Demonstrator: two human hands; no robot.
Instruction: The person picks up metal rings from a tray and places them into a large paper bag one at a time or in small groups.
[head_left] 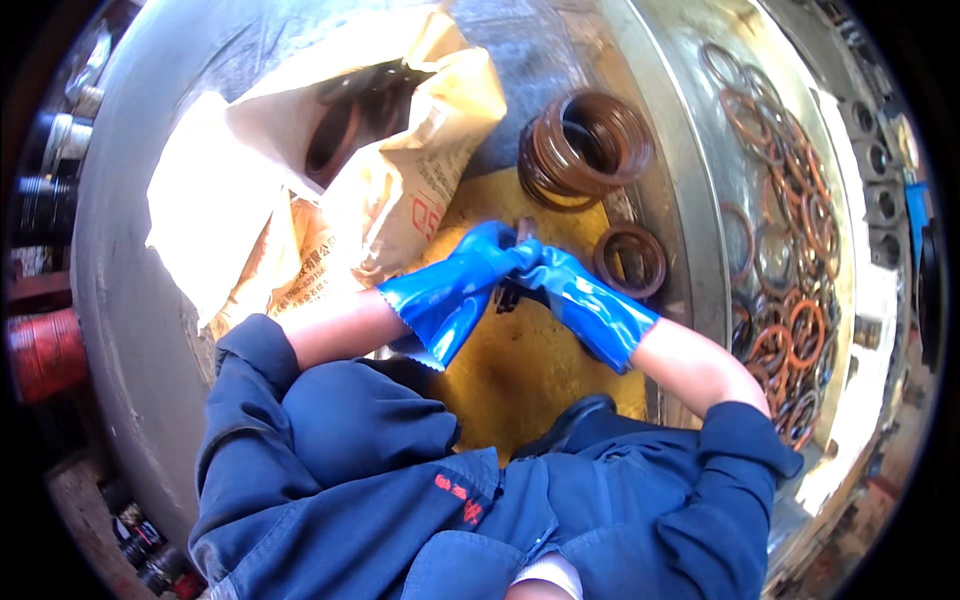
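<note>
Grey metal-looking flooring curves round the left side of this spot, with a yellow board under the hands and a pretty crowded setup all around. Both hands are in shiny blue gloves and meet over that board, left hand right up against right hand, fingers closed in tight on a brown piece that pokes up between them. It looks like a ring seen edge-on, but the gloves hide most of it, so I can't tell which fingers carry it. Big crumpled paper bag takes up the space ahead and to the left, mouth gaping, with a brown ring visible inside; it's close enough to crowd the left glove. Just past the right hand there's a leaning stack of brown rings, plus a smaller ring pile lying nearer. Further right, a raised metal edge stands between the hands and a tray full of loose rings, brown and dark ones all tangled together. Over on the far left, well apart, sit a red drum-like thing and some dark cylinders.
</note>
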